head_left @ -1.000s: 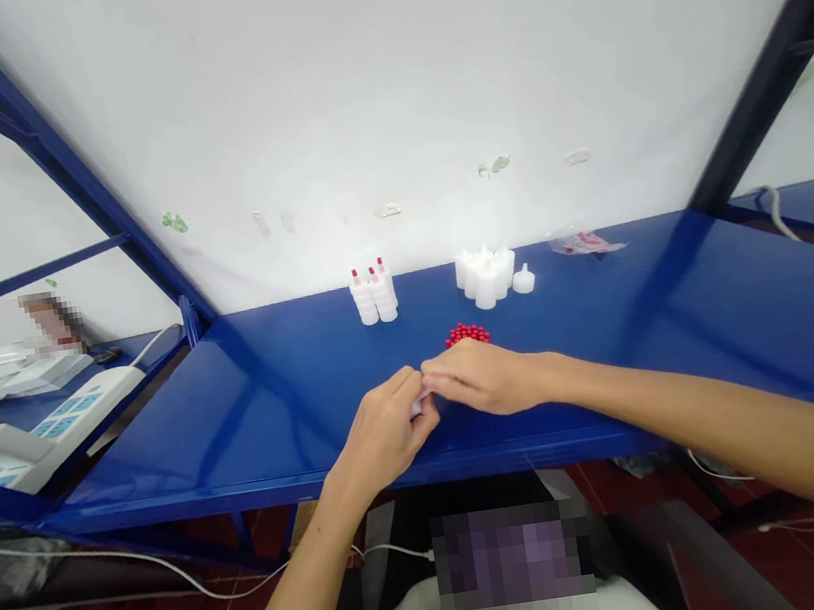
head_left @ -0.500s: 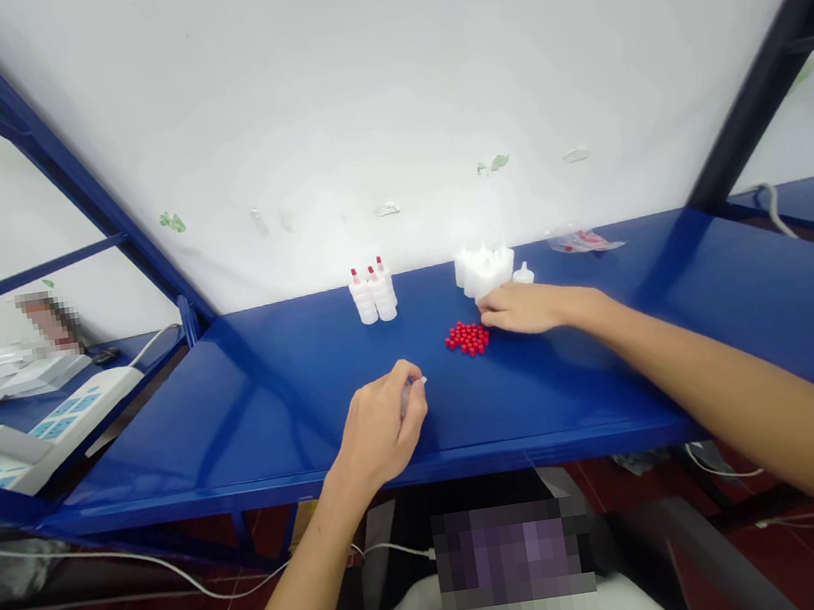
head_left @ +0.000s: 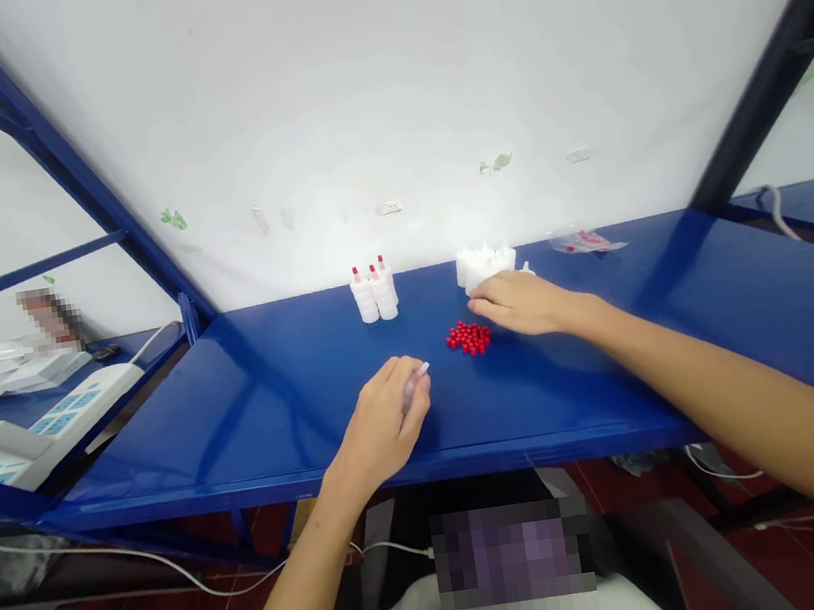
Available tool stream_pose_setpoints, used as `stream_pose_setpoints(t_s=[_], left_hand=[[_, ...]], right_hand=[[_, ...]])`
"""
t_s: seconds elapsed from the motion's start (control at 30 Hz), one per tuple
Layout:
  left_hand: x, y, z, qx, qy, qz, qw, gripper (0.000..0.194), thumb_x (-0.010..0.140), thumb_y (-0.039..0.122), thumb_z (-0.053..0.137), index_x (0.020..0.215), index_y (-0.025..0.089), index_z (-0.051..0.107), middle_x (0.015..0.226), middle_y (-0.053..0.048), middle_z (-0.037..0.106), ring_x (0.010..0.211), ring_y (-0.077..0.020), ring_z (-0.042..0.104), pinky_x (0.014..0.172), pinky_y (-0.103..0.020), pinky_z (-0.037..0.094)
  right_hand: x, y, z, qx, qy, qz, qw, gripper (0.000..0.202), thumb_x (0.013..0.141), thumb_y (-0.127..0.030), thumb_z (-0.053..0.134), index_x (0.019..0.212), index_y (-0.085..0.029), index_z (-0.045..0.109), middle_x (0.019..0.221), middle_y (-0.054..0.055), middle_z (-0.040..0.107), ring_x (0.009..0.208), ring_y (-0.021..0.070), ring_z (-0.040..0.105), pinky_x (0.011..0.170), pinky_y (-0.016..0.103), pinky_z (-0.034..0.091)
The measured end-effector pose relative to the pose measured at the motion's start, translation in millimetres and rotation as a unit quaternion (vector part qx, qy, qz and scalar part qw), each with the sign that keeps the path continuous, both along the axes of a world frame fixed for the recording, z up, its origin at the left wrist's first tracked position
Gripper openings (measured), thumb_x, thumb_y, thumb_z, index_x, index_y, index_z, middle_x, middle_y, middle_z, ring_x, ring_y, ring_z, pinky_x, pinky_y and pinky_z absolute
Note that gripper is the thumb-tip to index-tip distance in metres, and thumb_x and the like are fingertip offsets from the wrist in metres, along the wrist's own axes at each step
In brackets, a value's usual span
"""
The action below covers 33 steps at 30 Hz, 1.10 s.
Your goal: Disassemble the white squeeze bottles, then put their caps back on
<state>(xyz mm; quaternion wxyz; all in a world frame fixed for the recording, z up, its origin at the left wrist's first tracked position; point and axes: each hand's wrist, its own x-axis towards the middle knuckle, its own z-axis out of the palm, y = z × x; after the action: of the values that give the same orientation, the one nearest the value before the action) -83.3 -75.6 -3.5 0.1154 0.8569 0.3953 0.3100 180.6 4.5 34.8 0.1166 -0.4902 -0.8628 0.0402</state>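
My left hand [head_left: 386, 414] is closed around a small white squeeze bottle [head_left: 418, 379], mostly hidden by the fingers, its pale tip poking out at the upper right. Across the table, my right hand [head_left: 517, 302] has its fingers bent down and together; whatever they may hold is hidden. It lies in front of a cluster of white bottles [head_left: 473, 266] and beside a pile of small red caps [head_left: 469, 338]. Several white bottles with red tips [head_left: 374, 297] stand upright farther left.
A clear plastic bag with red bits [head_left: 584, 240] lies at the back right of the blue table [head_left: 275, 394]. Blue metal frame posts [head_left: 142, 251] rise at both sides. At the left are a white power strip [head_left: 80, 406] and white boxes [head_left: 23, 374].
My right hand has shifted slightly left and away from me, in front of the white bottles. The bottle in my left hand has turned a little, showing more of its tip.
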Motion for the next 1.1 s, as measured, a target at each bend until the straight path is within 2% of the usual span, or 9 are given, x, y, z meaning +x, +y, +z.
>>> stream_pose_setpoints(t_s=[0.1, 0.23, 0.37, 0.53, 0.67, 0.77, 0.83, 0.97, 1.1], left_hand=[[0, 2, -3.1, 0.012, 0.014, 0.002, 1.000, 0.020, 0.102, 0.036, 0.042, 0.109, 0.020, 0.053, 0.096, -0.003, 0.062, 0.086, -0.0172, 0.056, 0.080, -0.030, 0.041], [-1, 2, -3.6, -0.010, 0.054, 0.011, 0.998, 0.020, 0.102, 0.038, 0.042, 0.102, 0.021, 0.054, 0.088, -0.001, 0.062, 0.077, -0.0161, 0.056, 0.071, -0.028, 0.040], [-2, 2, -2.7, -0.029, 0.039, 0.000, 0.999, 0.020, 0.100, 0.040, 0.046, 0.109, 0.023, 0.052, 0.092, 0.000, 0.064, 0.077, -0.0153, 0.058, 0.070, -0.027, 0.040], [-2, 1, -3.1, -0.047, 0.030, -0.013, 0.998, 0.024, 0.099, 0.041, 0.050, 0.117, 0.024, 0.049, 0.092, 0.001, 0.065, 0.077, -0.0156, 0.059, 0.071, -0.027, 0.041], [-2, 1, -3.8, -0.075, -0.002, -0.009, 0.997, 0.040, 0.096, 0.042, 0.056, 0.129, 0.025, 0.042, 0.095, 0.000, 0.064, 0.077, -0.0151, 0.059, 0.071, -0.026, 0.043], [-1, 2, -4.3, -0.068, -0.016, 0.022, 0.997, 0.046, 0.096, 0.042, 0.055, 0.134, 0.024, 0.037, 0.092, 0.000, 0.061, 0.072, -0.0143, 0.057, 0.070, -0.026, 0.043], [-1, 2, -4.1, -0.066, -0.019, 0.038, 0.997, 0.035, 0.098, 0.042, 0.050, 0.125, 0.022, 0.042, 0.085, 0.002, 0.057, 0.067, -0.0132, 0.053, 0.066, -0.026, 0.040], [-1, 1, -2.2, -0.047, 0.002, 0.026, 0.999, 0.021, 0.103, 0.033, 0.036, 0.090, 0.020, 0.047, 0.070, 0.003, 0.050, 0.062, -0.0129, 0.046, 0.063, -0.027, 0.036], [0, 2, -1.7, -0.010, 0.006, 0.007, 1.000, 0.022, 0.104, 0.030, 0.036, 0.093, 0.020, 0.053, 0.083, -0.001, 0.057, 0.074, -0.0143, 0.052, 0.072, -0.028, 0.040]], right_hand=[[-17, -13, 0.9, 0.047, 0.060, 0.091, 0.993, 0.041, 0.099, -0.040, 0.037, 0.065, -0.019, 0.047, 0.074, 0.005, 0.053, 0.069, 0.0170, 0.045, 0.068, 0.033, 0.032], [-47, -35, -4.5, 0.006, 0.123, 0.227, 0.966, 0.044, 0.099, -0.044, 0.042, 0.064, -0.019, 0.047, 0.064, 0.000, 0.051, 0.070, 0.0154, 0.046, 0.078, 0.034, 0.033], [-58, -42, -9.6, 0.005, 0.165, 0.237, 0.957, 0.040, 0.100, -0.039, 0.042, 0.065, -0.019, 0.045, 0.061, -0.003, 0.048, 0.063, 0.0122, 0.041, 0.077, 0.033, 0.032], [-53, -41, -8.8, -0.043, 0.201, 0.241, 0.949, 0.029, 0.099, -0.037, 0.044, 0.076, -0.020, 0.048, 0.056, -0.007, 0.042, 0.052, 0.0095, 0.035, 0.058, 0.027, 0.026], [-53, -38, -9.9, -0.027, 0.194, 0.264, 0.944, 0.027, 0.100, -0.032, 0.041, 0.077, -0.020, 0.047, 0.058, -0.006, 0.044, 0.052, 0.0092, 0.036, 0.056, 0.026, 0.027], [-41, -26, -11.2, 0.046, 0.205, 0.203, 0.956, 0.021, 0.098, -0.030, 0.041, 0.081, -0.020, 0.049, 0.062, -0.003, 0.050, 0.054, 0.0106, 0.042, 0.056, 0.026, 0.030], [-23, -12, -10.3, 0.124, 0.231, 0.120, 0.957, 0.020, 0.097, -0.031, 0.040, 0.084, -0.020, 0.051, 0.062, -0.002, 0.052, 0.053, 0.0120, 0.044, 0.056, 0.027, 0.031], [27, 18, -4.5, 0.311, 0.257, -0.090, 0.911, 0.020, 0.095, -0.032, 0.039, 0.091, -0.020, 0.055, 0.067, 0.002, 0.056, 0.059, 0.0169, 0.049, 0.060, 0.031, 0.033], [59, 38, -4.0, 0.322, 0.211, -0.240, 0.891, 0.021, 0.093, -0.030, 0.041, 0.098, -0.020, 0.059, 0.075, 0.007, 0.064, 0.066, 0.0214, 0.055, 0.061, 0.032, 0.033]])
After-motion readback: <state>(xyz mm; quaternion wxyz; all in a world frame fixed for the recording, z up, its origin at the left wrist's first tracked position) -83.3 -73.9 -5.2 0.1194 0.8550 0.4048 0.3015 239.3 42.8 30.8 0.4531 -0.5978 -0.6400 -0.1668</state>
